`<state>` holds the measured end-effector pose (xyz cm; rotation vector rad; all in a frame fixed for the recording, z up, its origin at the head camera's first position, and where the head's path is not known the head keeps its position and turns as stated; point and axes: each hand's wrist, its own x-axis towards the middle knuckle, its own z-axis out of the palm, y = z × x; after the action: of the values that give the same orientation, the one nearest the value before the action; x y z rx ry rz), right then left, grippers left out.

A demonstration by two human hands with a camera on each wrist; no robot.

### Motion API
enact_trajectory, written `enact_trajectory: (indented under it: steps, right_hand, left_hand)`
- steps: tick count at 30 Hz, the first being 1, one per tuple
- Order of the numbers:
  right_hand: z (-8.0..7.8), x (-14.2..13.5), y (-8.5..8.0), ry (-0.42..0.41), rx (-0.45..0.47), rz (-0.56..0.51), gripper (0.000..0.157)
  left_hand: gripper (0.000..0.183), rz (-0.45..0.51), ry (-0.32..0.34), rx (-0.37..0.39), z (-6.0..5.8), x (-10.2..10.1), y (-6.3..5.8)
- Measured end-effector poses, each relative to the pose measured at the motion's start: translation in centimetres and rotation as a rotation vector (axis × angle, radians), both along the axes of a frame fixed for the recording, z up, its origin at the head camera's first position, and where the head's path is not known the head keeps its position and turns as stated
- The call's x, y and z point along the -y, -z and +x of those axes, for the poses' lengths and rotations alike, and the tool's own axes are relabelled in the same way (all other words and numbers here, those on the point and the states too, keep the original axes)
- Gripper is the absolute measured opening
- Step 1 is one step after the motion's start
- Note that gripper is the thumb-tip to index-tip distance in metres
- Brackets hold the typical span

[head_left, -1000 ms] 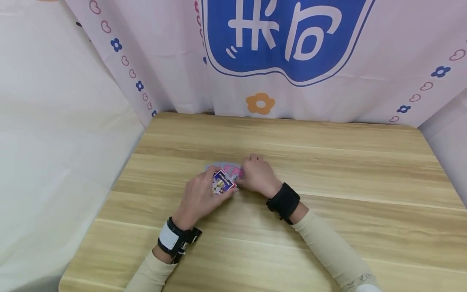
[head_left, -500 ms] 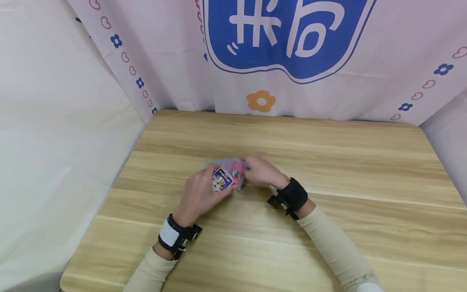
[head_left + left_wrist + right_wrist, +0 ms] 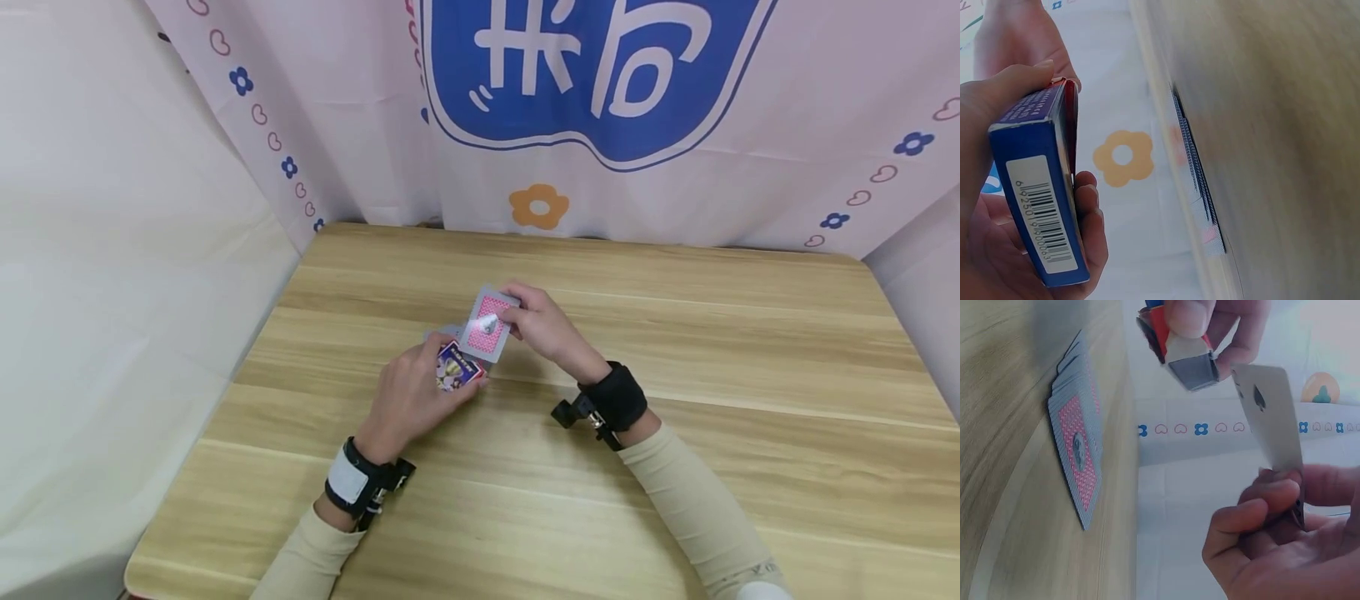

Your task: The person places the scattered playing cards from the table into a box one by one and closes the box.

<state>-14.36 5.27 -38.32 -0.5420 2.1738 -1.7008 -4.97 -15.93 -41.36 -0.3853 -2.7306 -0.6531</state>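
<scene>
My left hand (image 3: 405, 400) grips a blue card box (image 3: 456, 368) above the table, its barcode end facing the left wrist camera. A pale flap (image 3: 1188, 353) stands out at the box's other end in the right wrist view. My right hand (image 3: 551, 327) pinches a playing card (image 3: 487, 323) by one edge, close to the box. Its pink-patterned back faces the head camera; a black spade shows on its face in the right wrist view. Below both hands, a spread pile of playing cards (image 3: 1079, 440) lies back up on the table, mostly hidden in the head view.
The wooden table (image 3: 675, 333) extends around the hands, with its far edge against a printed curtain (image 3: 465, 183). A pale cloth wall (image 3: 135, 292) stands along the left side. Both wrists wear black straps (image 3: 615, 396) with small cameras.
My right hand has moved from beside the box, lifted upward and away with a card in its fingers. The left hand keeps its hold on the card box nearly in place.
</scene>
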Motion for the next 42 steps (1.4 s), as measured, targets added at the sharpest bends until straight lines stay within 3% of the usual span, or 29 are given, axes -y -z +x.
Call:
enact_trajectory:
  steps: [16, 30, 38, 42]
  right_hand:
    - [0.5, 0.1, 0.4, -0.017, -0.117, 0.129, 0.026]
    - [1.1, 0.4, 0.2, 0.045, -0.171, 0.13, 0.02]
    - [1.2, 0.2, 0.4, -0.012, -0.201, 0.176, 0.023]
    - [1.4, 0.1, 0.2, 0.011, -0.185, 0.151, 0.023]
  left_hand:
    - [0.074, 0.0, 0.017, -0.018, 0.0, 0.1, 0.1]
    - [0.077, 0.015, -0.011, -0.008, 0.0, 0.0, 0.2]
    - [0.075, 0.008, 0.008, -0.016, 0.0, -0.1, 0.4]
    - [0.075, 0.018, 0.009, 0.002, 0.0, -0.2, 0.3]
